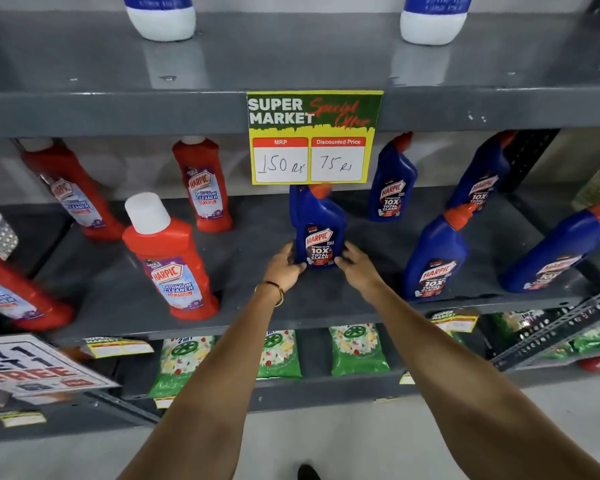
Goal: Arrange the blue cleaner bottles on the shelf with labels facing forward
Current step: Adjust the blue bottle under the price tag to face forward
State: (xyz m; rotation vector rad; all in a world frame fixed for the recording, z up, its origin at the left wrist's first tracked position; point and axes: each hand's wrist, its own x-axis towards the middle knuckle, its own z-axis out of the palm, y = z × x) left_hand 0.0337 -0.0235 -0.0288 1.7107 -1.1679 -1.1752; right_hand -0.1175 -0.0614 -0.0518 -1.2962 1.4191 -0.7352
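A blue cleaner bottle [317,225] with a red cap stands upright in the middle of the grey shelf [257,306], its label facing me. My left hand [284,265] grips its lower left side and my right hand [355,263] grips its lower right side. Several more blue bottles stand to the right with labels forward: one at the back [392,183], one at the far back right [478,174], one near the front [433,254] and one at the right edge [555,251].
Red bathroom cleaner bottles [170,258] fill the shelf's left half. A yellow price sign [312,136] hangs from the shelf above, just over the held bottle. Green packets [357,348] lie on the lower shelf. A "buy 1 get 1 free" board [32,367] sits lower left.
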